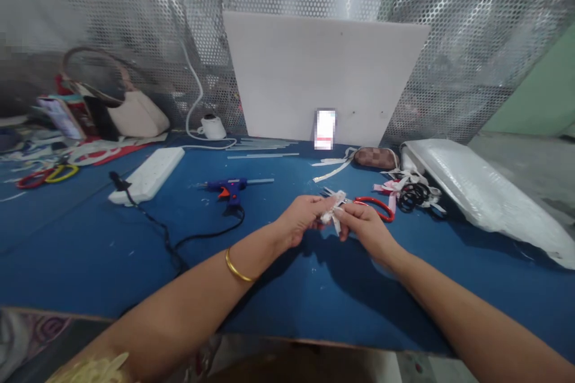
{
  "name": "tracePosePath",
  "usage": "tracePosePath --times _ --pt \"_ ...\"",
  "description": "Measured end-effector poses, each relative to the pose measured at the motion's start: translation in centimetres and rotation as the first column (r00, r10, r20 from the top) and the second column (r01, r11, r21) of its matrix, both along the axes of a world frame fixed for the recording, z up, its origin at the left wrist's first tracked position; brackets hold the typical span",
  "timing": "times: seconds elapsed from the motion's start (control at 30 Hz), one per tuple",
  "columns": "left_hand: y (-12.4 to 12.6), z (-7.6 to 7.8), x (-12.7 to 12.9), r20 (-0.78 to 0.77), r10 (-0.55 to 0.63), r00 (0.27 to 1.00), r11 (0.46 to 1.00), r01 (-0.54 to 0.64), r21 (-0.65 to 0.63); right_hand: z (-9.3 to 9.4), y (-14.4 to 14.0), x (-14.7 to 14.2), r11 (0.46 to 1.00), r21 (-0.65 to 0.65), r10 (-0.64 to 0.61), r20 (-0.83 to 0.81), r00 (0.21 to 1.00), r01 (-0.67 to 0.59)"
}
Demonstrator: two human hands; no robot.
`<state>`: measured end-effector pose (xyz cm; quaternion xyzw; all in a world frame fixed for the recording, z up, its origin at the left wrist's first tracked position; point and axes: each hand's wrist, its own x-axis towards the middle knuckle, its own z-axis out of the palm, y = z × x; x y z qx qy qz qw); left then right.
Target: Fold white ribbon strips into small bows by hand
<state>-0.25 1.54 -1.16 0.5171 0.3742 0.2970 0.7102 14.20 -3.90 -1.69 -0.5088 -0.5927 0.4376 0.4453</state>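
Head view shows both hands meeting above the blue tabletop. Left hand and right hand each pinch a small white ribbon bow between their fingertips, holding it just off the surface. Red-handled scissors lie just behind the right hand. A blue glue gun rests to the left, its black cord trailing toward a white power strip.

Two hands, one glue gun, two scissors, one power strip
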Motion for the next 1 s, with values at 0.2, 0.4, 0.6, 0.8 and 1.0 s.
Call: tracePosePath --times 0.2,0.4,0.6,0.8,1.0 --pt "0.1 0.6 -0.3 0.020 0.031 0.999 0.994 -0.033 0.107 0.1 -0.1 -0.1 0.995 0.057 -0.079 -0.015 0.997 0.079" --pt "0.1 0.4 -0.1 -0.084 0.061 0.995 0.932 -0.027 0.361 0.1 0.2 0.6 0.979 0.053 -0.187 -0.122 0.975 0.194" --pt "0.0 0.6 -0.1 -0.087 0.028 0.996 0.962 -0.003 0.274 0.0 0.4 1.1 0.978 -0.068 -0.206 -0.287 0.936 0.195" --pt "-0.4 0.9 0.0 -0.056 0.050 0.997 0.962 -0.033 0.272 0.1 0.4 1.0 0.964 -0.007 -0.253 -0.337 0.907 0.266" --pt "-0.5 0.6 0.1 -0.023 0.152 0.988 0.941 -0.138 0.310 0.8 0.4 1.2 0.965 -0.033 -0.255 -0.354 0.900 0.261"
